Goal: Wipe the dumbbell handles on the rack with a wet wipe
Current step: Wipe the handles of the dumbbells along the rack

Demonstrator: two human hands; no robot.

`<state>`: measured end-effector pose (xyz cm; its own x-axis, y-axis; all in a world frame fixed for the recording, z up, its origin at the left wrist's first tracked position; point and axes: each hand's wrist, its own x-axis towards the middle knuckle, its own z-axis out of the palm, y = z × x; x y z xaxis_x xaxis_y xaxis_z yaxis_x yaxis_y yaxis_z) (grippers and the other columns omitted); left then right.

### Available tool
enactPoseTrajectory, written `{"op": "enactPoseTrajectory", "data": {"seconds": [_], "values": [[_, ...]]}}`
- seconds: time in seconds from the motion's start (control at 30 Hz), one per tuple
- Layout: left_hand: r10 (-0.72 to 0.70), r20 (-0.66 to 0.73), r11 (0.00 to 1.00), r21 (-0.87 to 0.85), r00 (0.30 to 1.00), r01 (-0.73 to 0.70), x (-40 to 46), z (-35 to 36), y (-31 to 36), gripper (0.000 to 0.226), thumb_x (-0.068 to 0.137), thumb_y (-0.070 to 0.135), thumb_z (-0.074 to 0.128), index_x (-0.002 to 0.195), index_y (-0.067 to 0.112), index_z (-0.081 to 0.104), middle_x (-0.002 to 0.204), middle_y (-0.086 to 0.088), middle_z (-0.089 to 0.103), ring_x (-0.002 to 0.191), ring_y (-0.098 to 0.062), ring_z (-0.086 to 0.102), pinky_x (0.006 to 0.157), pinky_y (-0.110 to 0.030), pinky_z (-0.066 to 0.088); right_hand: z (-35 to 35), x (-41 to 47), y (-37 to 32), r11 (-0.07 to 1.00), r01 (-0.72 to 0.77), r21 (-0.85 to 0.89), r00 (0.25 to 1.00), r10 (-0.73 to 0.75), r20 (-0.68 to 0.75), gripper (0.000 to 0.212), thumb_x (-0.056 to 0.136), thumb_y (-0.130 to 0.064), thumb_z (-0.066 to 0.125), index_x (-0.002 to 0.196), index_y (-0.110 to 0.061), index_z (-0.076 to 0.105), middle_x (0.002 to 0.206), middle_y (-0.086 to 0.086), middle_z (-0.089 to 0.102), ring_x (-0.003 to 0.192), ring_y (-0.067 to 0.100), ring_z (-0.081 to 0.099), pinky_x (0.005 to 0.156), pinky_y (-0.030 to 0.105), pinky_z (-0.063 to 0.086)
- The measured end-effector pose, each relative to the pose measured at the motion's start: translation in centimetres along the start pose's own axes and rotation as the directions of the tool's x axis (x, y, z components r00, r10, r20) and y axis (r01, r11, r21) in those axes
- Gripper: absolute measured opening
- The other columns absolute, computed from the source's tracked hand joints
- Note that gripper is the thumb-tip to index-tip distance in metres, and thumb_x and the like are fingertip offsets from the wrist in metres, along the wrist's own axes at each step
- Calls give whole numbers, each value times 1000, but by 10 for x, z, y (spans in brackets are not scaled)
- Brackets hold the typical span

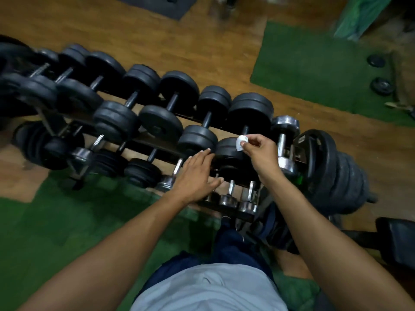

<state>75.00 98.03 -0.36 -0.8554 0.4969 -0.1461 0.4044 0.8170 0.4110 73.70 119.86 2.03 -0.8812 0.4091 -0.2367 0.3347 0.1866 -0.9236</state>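
A long, tiered dark metal dumbbell rack point(157, 140) runs slantwise across a brown wood-pattern floor point(202, 52) with green mat patches point(314, 70). Its upper tier carries black rubber-plate dumbbells point(161, 122) with dark or steel handles, and the lower tier carries smaller chrome dumbbells point(229, 198).

The right hand point(260, 151) is raised over the right end of the rack, its thumb and fingers pinching a small crumpled white wet wipe point(242, 142). The wipe sits just above the near plate of the black dumbbell at the right end point(231, 151), close to its handle; whether it touches the rubber cannot be told.

The left hand point(197, 173) is lower, fingers straight and spread, grasping nothing, with the fingertips reaching the gap between 2 black plates on the upper tier.

A chrome dumbbell point(284, 142) stands just right of the right hand, and beyond it is a stack of black weight plates point(332, 167). The person wears a grey shirt point(208, 288) and dark blue trousers point(233, 248).
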Motion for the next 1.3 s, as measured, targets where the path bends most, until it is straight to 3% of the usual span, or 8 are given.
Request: {"op": "enactPoseTrajectory", "data": {"seconds": [0.13, 0.37, 0.53, 0.67, 0.8, 0.97, 1.1, 1.3], "values": [[-177, -61, 984, 8, 982, 177, -59, -28, -64, 85, 92, 63, 55, 157, 13, 31, 167, -8, 24, 153, -26, 22, 124, -45, 22, 69, -32, -19, 997, 65, -52, 986, -56, 158, 2, 87, -26, 73, 88, -24, 73, 84, -6, 75, 84, 12, 70, 85, 49, 59], [-447, -108, 894, -30, 888, 447, -157, -76, -166, 87, 91, 69, 54, 154, 13, 33, 160, -11, 37, 148, -30, 34, 121, -47, 29, 188, -69, -47, 972, 164, -169, 918, -88, 387, 25, 75, -53, 69, 85, -31, 68, 84, -7, 73, 84, 16, 70, 82, 52, 57], [-600, -143, 800, -116, 787, 589, -205, -107, -217, 86, 93, 67, 54, 155, 12, 32, 159, -11, 38, 145, -31, 37, 118, -48, 33, 257, -84, -74, 947, 229, -223, 865, -93, 494, 31, 71, -57, 70, 85, -31, 61, 86, -6, 72, 84, 16, 70, 78, 49, 59], [-666, -148, 745, -180, 732, 642, -227, -125, -254, 83, 94, 66, 54, 155, 15, 31, 158, -10, 38, 143, -31, 38, 116, -50, 35, 303, -89, -99, 924, 301, -236, 827, -130, 547, 19, 82, -40, 74, 89, -28, 61, 91, -1, 72, 84, 17, 69, 60, 29, 56], [-698, -166, 715, -207, 697, 667, -235, -150, -297, 83, 96, 66, 52, 157, 15, 30, 159, -10, 37, 144, -31, 37, 116, -51, 35, 363, -85, -119, 913, 347, -214, 779, -153, 608, 20, 84, -39, 72, 97, -30, 60, 90, -2, 71, 78, 14, 71, 75, 45, 61], [-725, -143, 686, -233, 673, 689, -248, -176, -359, 74, 96, 64, 53, 154, 21, 34, 153, -9, 44, 137, -30, 44, 112, -50, 40, 454, -75, -125, 952, 250, -180, 737, -66, 672, 24, 82, -32, 80, 98, -21, 65, 84, 4, 71, 70, 19, 73, 74, 50, 61], [-765, -57, 634, -240, 642, 735, -262, -191, -412, 76, 97, 63, 53, 154, 18, 33, 153, -11, 45, 137, -30, 45, 112, -49, 41, 526, -79, -130, 957, 206, -204, 693, 4, 721, 21, 82, -26, 82, 94, -13, 71, 86, 12, 75, 73, 17, 73, 70, 36, 60], [-804, -5, 567, -306, 594, 765, -270, -207, -482, 77, 97, 62, 53, 155, 15, 32, 156, -13, 42, 140, -31, 42, 116, -47, 38, 613, -66, -133, 946, 181, -268, 698, 68, 713, 21, 75, -47, 75, 84, -28, 74, 81, -4, 76, 82, 15, 73, 79, 38, 60]]}}
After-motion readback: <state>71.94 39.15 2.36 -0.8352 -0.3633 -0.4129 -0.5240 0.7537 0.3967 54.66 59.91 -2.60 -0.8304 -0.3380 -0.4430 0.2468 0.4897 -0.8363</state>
